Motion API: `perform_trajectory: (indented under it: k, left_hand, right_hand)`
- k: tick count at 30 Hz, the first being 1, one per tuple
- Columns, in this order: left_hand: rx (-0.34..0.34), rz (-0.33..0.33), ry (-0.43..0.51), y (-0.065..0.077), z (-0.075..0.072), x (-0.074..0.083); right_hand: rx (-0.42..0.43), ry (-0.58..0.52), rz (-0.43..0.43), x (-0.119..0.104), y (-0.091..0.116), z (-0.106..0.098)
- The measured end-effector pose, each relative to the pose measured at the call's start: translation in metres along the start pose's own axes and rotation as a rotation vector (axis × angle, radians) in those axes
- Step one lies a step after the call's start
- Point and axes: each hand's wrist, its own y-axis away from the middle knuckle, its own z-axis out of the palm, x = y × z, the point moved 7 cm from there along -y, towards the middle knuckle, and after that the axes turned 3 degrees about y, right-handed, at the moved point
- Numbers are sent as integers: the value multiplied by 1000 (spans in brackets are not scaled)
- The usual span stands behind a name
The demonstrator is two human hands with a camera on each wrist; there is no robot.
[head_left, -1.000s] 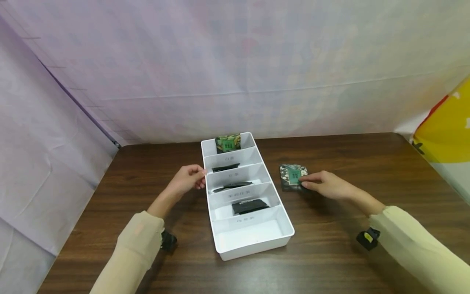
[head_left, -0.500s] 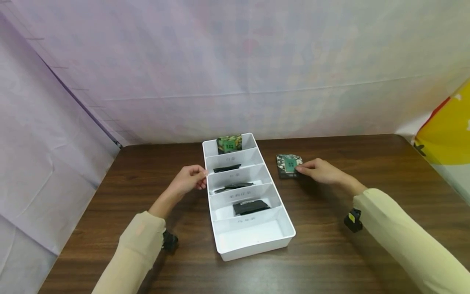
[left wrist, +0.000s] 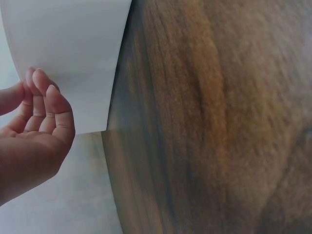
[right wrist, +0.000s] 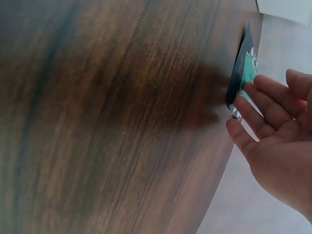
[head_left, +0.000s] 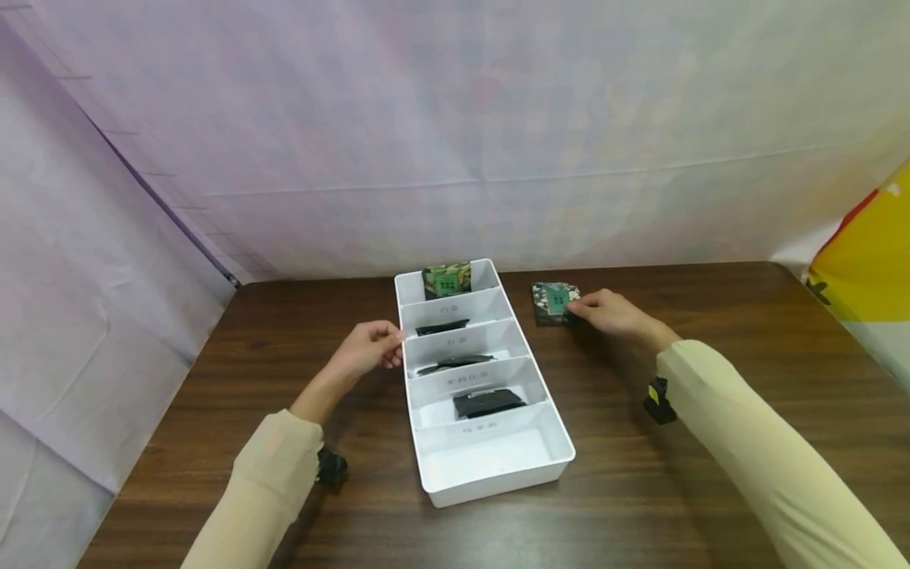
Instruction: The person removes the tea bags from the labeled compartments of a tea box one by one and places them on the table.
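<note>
A long white divided tray point(head_left: 498, 478) lies on the brown wooden table, its compartments in a row away from me. At its left rim my left hand point(head_left: 366, 348) pinches the edge between thumb and fingertips; the left wrist view shows the same hand point(left wrist: 44, 117) against the tray's outer wall point(left wrist: 92, 48). Right of the tray's far end is a flat black sachet point(head_left: 557, 299) with a green label and white flower print. Fingertips of my right hand point(head_left: 611, 312) touch its right side. In the right wrist view, those fingers reach fairly straight onto the sachet point(right wrist: 247, 68), with the thumb apart.
A green-and-yellow printed sachet point(head_left: 446, 283) stands in the tray's far compartment. Dark sachets lie in the middle three, one of them a black sachet point(head_left: 486, 403); the nearest compartment shows its bare floor. A pale cloth point(head_left: 455, 134) hangs behind the table point(head_left: 640, 506).
My right hand and the flower-print sachet have moved away from me and slightly left, toward the table's far edge. My left hand has stayed at the tray's rim.
</note>
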Motion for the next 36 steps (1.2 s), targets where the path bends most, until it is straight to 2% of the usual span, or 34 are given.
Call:
perform_trajectory:
  k: [7, 22, 29, 36]
  left_hand:
    - [2, 3, -8, 0, 0, 0]
    - [4, -17, -3, -1, -1, -2]
    - [-1, -11, -7, -1, 0, -1]
    - [-1, -11, 2, 0, 1, 0]
  right_hand:
    - [-7, 7, 32, -1, -3, 0]
    - [9, -18, 18, -1, -4, -4]
    - [11, -36, -29, -16, 9, -16]
    - [0, -43, -120, -44, 28, -31]
